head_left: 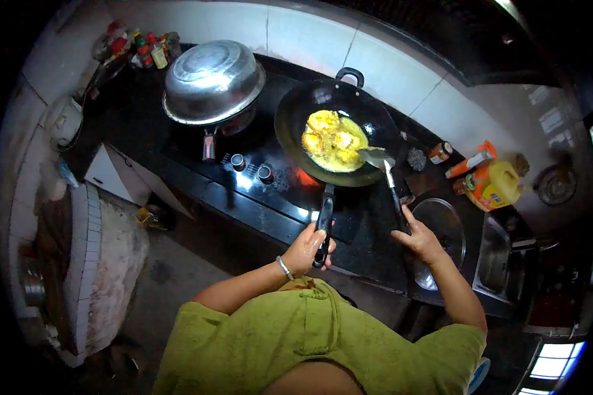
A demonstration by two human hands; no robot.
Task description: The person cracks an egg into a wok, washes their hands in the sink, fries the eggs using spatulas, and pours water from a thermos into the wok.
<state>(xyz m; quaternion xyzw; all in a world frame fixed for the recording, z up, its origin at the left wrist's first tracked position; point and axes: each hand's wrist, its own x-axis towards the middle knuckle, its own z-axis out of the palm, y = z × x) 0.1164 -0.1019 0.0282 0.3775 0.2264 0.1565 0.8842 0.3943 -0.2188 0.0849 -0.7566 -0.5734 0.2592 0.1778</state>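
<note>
My left hand [304, 250] is wrapped round the black handle of a dark wok [293, 125] on the stove. Yellow pieces of food that look like fried egg [324, 122] lie in oil in the wok. In my right hand [420, 238] is the dark handle of a metal spatula [377, 158]. The spatula's blade is inside the wok, at the right edge of the food. A bracelet circles my left wrist.
A pan under a domed metal lid [214, 79] sits on the left burner. Right of the wok are a glass lid [451, 220], a scouring pad [416, 158], a yellow oil jug [497, 185] and a sink [494, 253]. Bottles [158, 54] stand in the back left corner.
</note>
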